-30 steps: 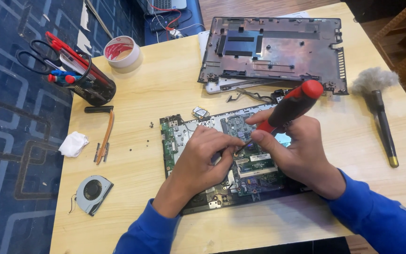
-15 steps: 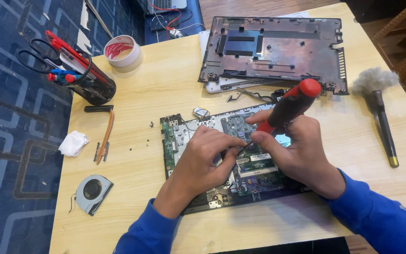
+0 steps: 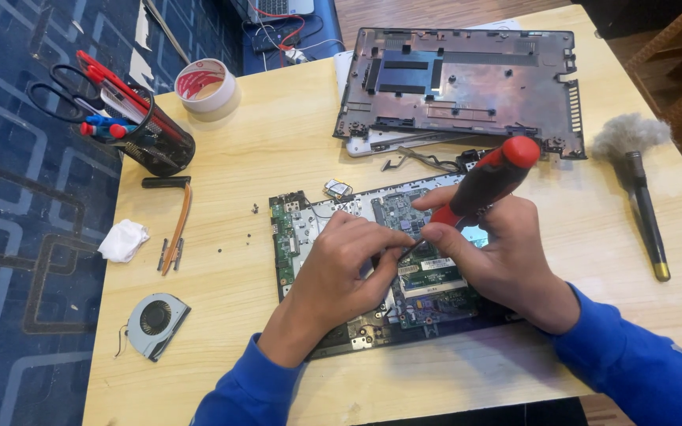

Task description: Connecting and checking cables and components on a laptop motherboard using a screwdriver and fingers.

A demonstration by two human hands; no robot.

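A green laptop circuit board (image 3: pixel 301 229) lies on the wooden table (image 3: pixel 278 150) in front of me. My right hand (image 3: pixel 499 260) grips a screwdriver (image 3: pixel 491 177) with a red and black handle, tilted up to the right, its tip down on the board's middle. My left hand (image 3: pixel 349 272) rests on the board with its fingertips pinched close to the screwdriver tip. What lies under the fingers is hidden. Both my sleeves are blue.
A dark laptop bottom cover (image 3: pixel 459 83) lies at the back. A dusting brush (image 3: pixel 641 189) is at the right. At the left are a black tool cup (image 3: pixel 148 138) with scissors, a tape roll (image 3: pixel 203 83), a copper heat pipe (image 3: pixel 177 229), a white wad (image 3: pixel 124 241) and a cooling fan (image 3: pixel 155 322).
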